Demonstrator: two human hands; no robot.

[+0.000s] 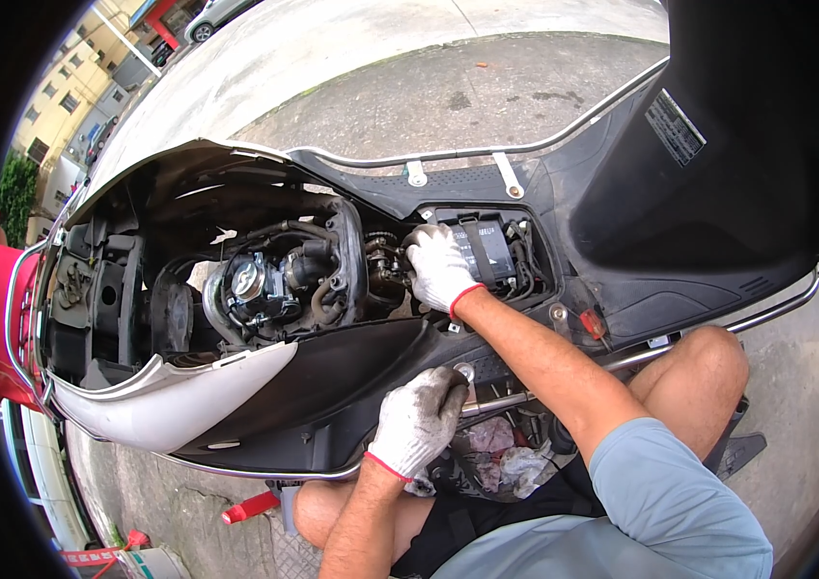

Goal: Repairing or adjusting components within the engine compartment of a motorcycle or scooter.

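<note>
A scooter with its seat off lies across the view, its engine bay exposed around a metal carburetor (250, 280). My right hand (438, 268), in a white knit glove with a red cuff, reaches into the floorboard opening beside a black battery (485, 249). Its fingers curl down by the metal parts (385, 261) at the opening's left end; the fingertips are hidden. Closer to me, my left hand (419, 420), gloved alike and soiled at the fingers, is closed near the floorboard's edge, next to a round metal fastener (466, 371). Whatever it pinches is too small to make out.
Cables (523, 261) run along the battery's right side. A chrome rail (496, 403) borders the scooter near my knees. Below it sit plastic bags (525, 468) and loose parts. A red-handled object (251, 508) lies on the ground at left, and a red part (593, 323) rests on the floorboard.
</note>
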